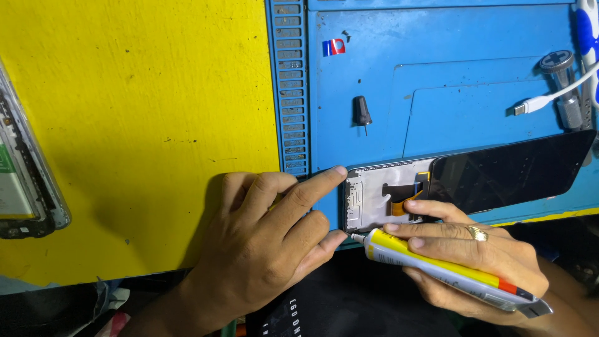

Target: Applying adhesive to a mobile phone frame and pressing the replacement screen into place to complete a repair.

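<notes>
An opened phone frame [374, 193] lies on the blue work mat [437, 75], its white inner side up, an orange flex cable [402, 206] in it. A black screen panel [511, 171] overlaps its right part. My left hand [268, 237] rests on the yellow tabletop; its forefinger and thumb touch the frame's left end. My right hand [474, 256], with a ring on it, holds a yellow and white glue tube [437, 265], nozzle at the frame's lower left corner; one finger lies on the flex cable.
A black tube cap with a pin [362, 112] stands on the mat. A white cable plug [530, 105] and a metal screwdriver handle [561, 81] lie at the upper right. Another opened phone [25, 181] sits at the left edge on the yellow tabletop [137, 93].
</notes>
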